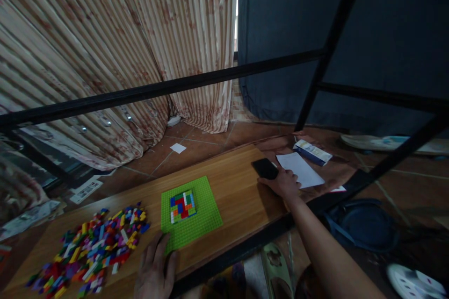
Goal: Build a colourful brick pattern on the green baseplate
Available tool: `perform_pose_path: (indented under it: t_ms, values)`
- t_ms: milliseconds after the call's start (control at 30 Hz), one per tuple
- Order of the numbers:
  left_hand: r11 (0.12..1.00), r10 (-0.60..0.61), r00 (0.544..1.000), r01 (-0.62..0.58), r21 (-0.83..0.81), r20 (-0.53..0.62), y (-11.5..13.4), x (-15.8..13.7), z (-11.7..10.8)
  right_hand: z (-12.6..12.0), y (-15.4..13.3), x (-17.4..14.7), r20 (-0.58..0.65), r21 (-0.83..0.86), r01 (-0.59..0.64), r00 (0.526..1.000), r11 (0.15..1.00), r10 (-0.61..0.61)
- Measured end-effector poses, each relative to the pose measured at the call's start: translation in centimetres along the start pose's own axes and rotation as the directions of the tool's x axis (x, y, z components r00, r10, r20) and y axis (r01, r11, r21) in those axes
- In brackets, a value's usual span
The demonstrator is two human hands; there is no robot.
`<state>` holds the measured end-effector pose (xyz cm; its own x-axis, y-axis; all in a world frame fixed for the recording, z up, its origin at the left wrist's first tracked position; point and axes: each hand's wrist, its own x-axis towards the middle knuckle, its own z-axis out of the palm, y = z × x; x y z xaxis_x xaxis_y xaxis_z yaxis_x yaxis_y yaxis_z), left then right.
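My right hand (286, 184) grips the near right end of a dark smartphone (264, 168) at the right end of the wooden board. My left hand (154, 266) rests on the board with thumb and fingers apart, by the near left corner of a green studded baseplate (206, 215). It holds nothing. On the baseplate stands a low block of toy bricks (183, 206) in red, blue, orange, white and green. Left of my left hand lies a spread heap of loose coloured bricks (94, 247).
Past the phone lie white paper (300, 168) and a blue and white box (313, 151). A black metal rail (210, 77) crosses in front, before striped curtains (115, 32). A blue stool (365, 224) and a white power strip (416, 282) are at lower right.
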<state>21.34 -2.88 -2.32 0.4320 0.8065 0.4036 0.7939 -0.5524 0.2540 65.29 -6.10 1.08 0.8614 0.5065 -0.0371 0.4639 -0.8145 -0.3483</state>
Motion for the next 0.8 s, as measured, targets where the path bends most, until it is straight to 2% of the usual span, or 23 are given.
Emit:
perform_pose_path:
  t_ms: [233,333,433,600,700,800]
  values:
    - [1.000,-0.007,1.000,0.007,0.001,-0.001,0.0,-0.1,0.2,0.0,0.2,-0.2,0.017,0.019,0.020,1.000,1.000,-0.021]
    - [1.000,-0.026,1.000,0.026,-0.009,0.005,0.0,-0.1,0.2,-0.3,0.6,0.6,0.088,0.063,0.008,0.996,0.998,-0.013]
    - [1.000,-0.020,1.000,0.020,-0.018,0.008,0.0,-0.1,0.2,-0.9,1.5,1.8,0.159,0.175,-0.019,0.987,0.984,-0.010]
    - [1.000,0.000,1.000,0.000,0.001,-0.008,-0.1,-0.2,0.4,-2.3,4.1,3.2,0.262,0.524,0.021,0.947,0.851,-0.185]
    - [1.000,0.006,1.000,-0.005,0.011,-0.005,-0.1,-0.2,0.5,-2.6,5.3,3.3,0.276,0.600,0.015,0.935,0.800,-0.225]
    - [1.000,0.013,1.000,-0.013,0.025,-0.006,-0.1,-0.1,0.5,-2.0,5.7,3.5,0.208,0.665,0.028,0.953,0.746,-0.221]
